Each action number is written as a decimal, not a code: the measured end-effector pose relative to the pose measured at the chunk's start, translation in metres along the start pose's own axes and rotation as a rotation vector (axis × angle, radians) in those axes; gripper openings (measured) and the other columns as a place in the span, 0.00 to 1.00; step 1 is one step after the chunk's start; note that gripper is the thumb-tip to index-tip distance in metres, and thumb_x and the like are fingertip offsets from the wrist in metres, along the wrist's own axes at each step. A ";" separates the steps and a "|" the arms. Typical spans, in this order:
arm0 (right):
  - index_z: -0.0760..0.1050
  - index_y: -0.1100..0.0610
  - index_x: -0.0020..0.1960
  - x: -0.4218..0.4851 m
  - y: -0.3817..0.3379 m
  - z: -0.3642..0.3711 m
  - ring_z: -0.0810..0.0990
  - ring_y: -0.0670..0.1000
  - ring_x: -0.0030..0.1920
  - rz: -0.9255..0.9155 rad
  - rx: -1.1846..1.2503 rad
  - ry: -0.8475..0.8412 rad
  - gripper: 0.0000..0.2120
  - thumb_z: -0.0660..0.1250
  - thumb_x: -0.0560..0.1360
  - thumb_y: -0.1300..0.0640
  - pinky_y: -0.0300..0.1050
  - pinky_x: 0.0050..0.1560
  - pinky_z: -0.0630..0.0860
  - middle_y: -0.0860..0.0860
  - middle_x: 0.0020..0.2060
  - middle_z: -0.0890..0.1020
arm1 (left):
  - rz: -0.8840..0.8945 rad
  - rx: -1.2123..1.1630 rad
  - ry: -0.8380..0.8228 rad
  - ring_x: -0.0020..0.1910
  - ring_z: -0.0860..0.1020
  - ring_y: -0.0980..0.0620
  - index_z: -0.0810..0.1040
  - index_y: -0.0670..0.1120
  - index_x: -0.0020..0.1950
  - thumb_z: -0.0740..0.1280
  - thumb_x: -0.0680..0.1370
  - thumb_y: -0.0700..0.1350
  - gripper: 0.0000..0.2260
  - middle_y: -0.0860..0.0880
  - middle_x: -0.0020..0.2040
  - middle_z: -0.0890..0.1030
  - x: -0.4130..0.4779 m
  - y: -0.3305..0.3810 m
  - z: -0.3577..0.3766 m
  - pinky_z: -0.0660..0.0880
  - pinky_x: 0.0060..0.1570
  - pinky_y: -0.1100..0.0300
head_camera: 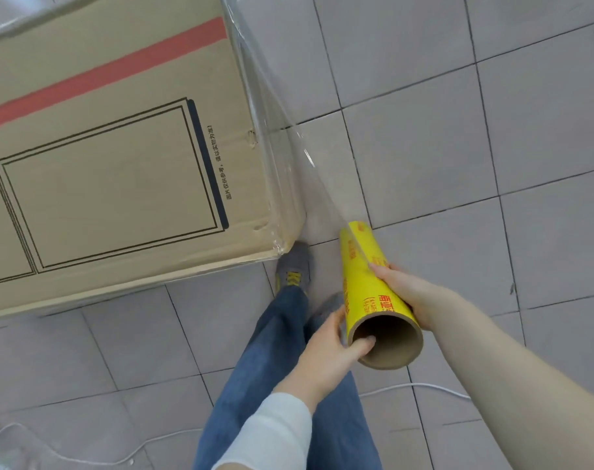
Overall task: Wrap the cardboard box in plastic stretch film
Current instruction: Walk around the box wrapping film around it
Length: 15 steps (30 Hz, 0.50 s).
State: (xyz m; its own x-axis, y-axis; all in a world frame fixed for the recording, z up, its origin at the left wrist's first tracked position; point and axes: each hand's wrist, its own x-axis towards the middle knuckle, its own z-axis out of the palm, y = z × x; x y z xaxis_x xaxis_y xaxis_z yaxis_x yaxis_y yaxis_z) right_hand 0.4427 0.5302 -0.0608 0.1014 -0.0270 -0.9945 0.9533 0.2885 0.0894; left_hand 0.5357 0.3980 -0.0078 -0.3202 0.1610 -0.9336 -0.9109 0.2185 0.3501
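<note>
A large brown cardboard box (pixel 112 157) with a red stripe and black line drawings lies on the tiled floor at the left. A yellow stretch-film roll (pixel 363 273) with red print and a brown cardboard core hangs to the right of the box's near corner. Clear film (pixel 275 106) runs taut from the roll up along the box's right end. My left hand (pixel 329 354) grips the roll's near end, thumb hooked inside the core. My right hand (pixel 407 293) holds the roll from the right side, fingers curled over the yellow wrap.
Grey floor tiles (pixel 458 130) spread to the right of the box. My legs in blue jeans (pixel 275 368) and a grey shoe (pixel 293 266) stand close to the box's corner. A white cable (pixel 421 386) trails across the floor behind me.
</note>
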 end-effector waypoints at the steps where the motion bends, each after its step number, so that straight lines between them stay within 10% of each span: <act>1: 0.61 0.55 0.72 0.004 0.006 0.003 0.81 0.60 0.46 0.004 -0.038 0.015 0.27 0.61 0.78 0.44 0.58 0.51 0.79 0.62 0.56 0.79 | -0.010 0.042 -0.011 0.70 0.65 0.57 0.61 0.58 0.71 0.69 0.68 0.61 0.34 0.58 0.71 0.66 -0.001 -0.005 -0.001 0.65 0.68 0.56; 5: 0.60 0.55 0.73 0.012 0.018 0.016 0.78 0.63 0.58 -0.001 -0.162 0.048 0.31 0.57 0.77 0.38 0.64 0.60 0.74 0.62 0.63 0.76 | 0.020 0.093 -0.023 0.74 0.56 0.57 0.44 0.58 0.76 0.70 0.64 0.65 0.49 0.59 0.77 0.52 -0.002 0.001 -0.011 0.57 0.74 0.51; 11: 0.68 0.52 0.62 0.006 0.034 0.006 0.76 0.55 0.42 0.032 -0.038 -0.010 0.20 0.52 0.80 0.39 0.46 0.42 0.75 0.56 0.45 0.77 | 0.067 0.268 0.032 0.68 0.68 0.55 0.61 0.52 0.73 0.72 0.70 0.49 0.34 0.53 0.68 0.70 0.000 0.001 -0.025 0.64 0.67 0.58; 15: 0.68 0.57 0.67 -0.003 0.061 0.006 0.79 0.58 0.47 0.076 0.133 -0.062 0.26 0.59 0.77 0.39 0.48 0.41 0.76 0.60 0.53 0.80 | -0.004 0.150 0.016 0.53 0.73 0.68 0.63 0.50 0.70 0.70 0.71 0.40 0.30 0.63 0.54 0.74 -0.018 -0.026 -0.014 0.70 0.53 0.71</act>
State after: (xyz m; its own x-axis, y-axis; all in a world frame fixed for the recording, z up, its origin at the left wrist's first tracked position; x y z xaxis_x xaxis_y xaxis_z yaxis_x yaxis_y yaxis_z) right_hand 0.5019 0.5419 -0.0521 0.1884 -0.0705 -0.9796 0.9710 0.1628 0.1751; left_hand 0.5619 0.3760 -0.0010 -0.3218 0.1443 -0.9357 -0.8634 0.3608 0.3526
